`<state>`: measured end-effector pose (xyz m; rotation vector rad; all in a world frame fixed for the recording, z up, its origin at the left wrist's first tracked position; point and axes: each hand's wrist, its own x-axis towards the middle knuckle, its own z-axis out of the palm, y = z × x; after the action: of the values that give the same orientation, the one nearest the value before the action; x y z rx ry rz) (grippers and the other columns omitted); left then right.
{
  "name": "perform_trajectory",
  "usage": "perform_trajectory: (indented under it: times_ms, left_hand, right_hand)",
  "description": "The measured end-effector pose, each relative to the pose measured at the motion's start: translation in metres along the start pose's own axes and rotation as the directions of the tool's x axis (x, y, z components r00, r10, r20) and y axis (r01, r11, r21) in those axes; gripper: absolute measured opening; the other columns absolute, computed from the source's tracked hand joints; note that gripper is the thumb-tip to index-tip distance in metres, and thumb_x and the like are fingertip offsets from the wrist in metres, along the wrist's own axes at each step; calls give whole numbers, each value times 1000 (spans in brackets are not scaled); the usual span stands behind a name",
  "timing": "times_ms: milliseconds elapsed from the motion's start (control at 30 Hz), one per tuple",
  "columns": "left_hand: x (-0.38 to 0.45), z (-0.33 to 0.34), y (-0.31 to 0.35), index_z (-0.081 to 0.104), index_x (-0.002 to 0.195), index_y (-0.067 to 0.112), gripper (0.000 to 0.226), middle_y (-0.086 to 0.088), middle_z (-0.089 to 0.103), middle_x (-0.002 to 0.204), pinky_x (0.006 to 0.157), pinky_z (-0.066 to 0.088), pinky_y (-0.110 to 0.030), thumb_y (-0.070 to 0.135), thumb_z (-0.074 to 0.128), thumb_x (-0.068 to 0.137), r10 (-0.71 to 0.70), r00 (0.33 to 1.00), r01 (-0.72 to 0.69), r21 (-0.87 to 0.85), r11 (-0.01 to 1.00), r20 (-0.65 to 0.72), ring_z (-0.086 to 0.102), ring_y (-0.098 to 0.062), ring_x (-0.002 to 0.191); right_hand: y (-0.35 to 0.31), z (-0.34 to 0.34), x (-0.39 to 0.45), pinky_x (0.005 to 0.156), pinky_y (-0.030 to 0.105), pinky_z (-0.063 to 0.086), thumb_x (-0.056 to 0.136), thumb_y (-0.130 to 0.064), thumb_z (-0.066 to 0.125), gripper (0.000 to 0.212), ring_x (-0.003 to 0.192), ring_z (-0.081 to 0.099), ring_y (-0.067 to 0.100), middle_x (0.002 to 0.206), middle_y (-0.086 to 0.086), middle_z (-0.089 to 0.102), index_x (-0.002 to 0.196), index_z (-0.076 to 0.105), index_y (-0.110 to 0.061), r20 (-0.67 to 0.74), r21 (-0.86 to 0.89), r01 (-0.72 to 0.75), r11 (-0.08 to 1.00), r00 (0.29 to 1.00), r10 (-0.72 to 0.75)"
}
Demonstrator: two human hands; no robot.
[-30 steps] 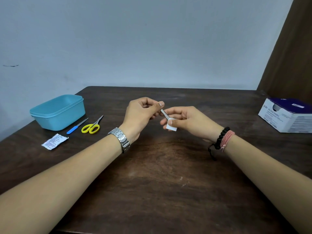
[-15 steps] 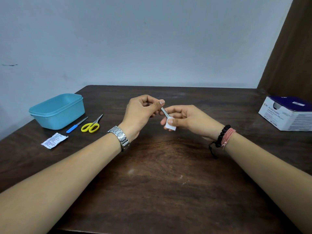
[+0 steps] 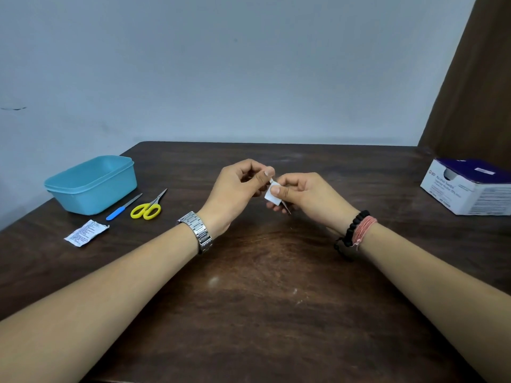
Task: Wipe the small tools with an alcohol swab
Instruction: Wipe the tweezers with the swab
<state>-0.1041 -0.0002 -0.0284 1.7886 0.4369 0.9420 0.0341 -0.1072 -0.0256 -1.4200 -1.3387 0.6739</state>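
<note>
1. A big dark brown wooden table [image 3: 276,313] fills the lower part of the view, and it stands against a pale blue-grey wall [image 3: 221,64].
2. A light blue plastic tub with no lid [image 3: 91,185] sits at the back left of the table.
3. A white and purple cardboard box of alcohol swabs [image 3: 470,189] sits at the far right edge of the table, well apart from the hands.
4. The left hand [image 3: 235,194] is held up over the middle of the table. Its fingers are curled, and the thumb and first finger pinch the top end of a thin silver metal tool [image 3: 286,209]. A silver metal watch [image 3: 199,232] is on that wrist.
5. The right hand [image 3: 307,197] is just beside the left one, almost touching it. Its thumb and fingers pinch a small white folded swab [image 3: 272,196] around the thin tool. The tool's pointed end sticks out below the swab. It may be a pair of tweezers, but it is too small to tell.
6. A black bead bracelet and a pink string band [image 3: 359,229] are on the right wrist.
7. Small scissors with yellow handles [image 3: 148,208] lie flat on the table, in front of the tub.
8. A small tool with a blue handle and a thin metal blade [image 3: 123,207] lies just left of the scissors.
9. A small white torn paper packet with tiny print [image 3: 85,233] lies near the left edge, in front of the blue tool.
</note>
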Motion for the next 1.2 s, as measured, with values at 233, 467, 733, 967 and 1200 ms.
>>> perform_trajectory:
  times_ms: [233,467,733,967,1200]
  left_hand:
    - [-7,9,-2,62,115,17,33,-1,73,96,86,54,-33,30,73,86,-138,962,134,35,990,234,70,-15,91]
    - [-6,8,-4,69,89,19,12,-1,75,78,82,56,-37,21,78,82,-143,974,123,120,985,175,71,-16,78]
    - [-8,11,-2,70,87,10,13,-10,74,78,81,58,-38,21,76,84,-138,972,102,188,977,191,70,-14,74]
    - [-9,10,-2,70,85,10,10,-10,75,79,73,56,-29,20,74,85,-140,972,101,205,973,186,70,-12,73]
    - [-9,11,0,69,87,8,11,-11,75,81,68,53,-23,18,72,86,-153,967,119,172,978,202,69,-12,72]
  right_hand:
    - [-3,-8,1,73,30,60,95,-12,59,15,90,69,22,100,10,69,106,66,-4,-116,480,-57,876,985,128]
    - [-1,-6,4,76,24,58,94,-16,62,14,87,67,16,101,7,71,103,67,-6,-237,356,-27,934,964,118]
    - [-5,-12,3,63,19,53,95,-17,61,10,70,64,8,86,2,73,91,70,-14,-304,333,2,943,947,106]
    - [-6,-12,2,62,19,53,96,-12,58,11,73,65,7,87,3,73,94,69,-13,-272,324,8,946,959,85]
    - [-4,-15,4,63,21,54,99,-20,55,20,68,67,10,88,9,73,99,68,-5,-316,354,26,935,944,93]
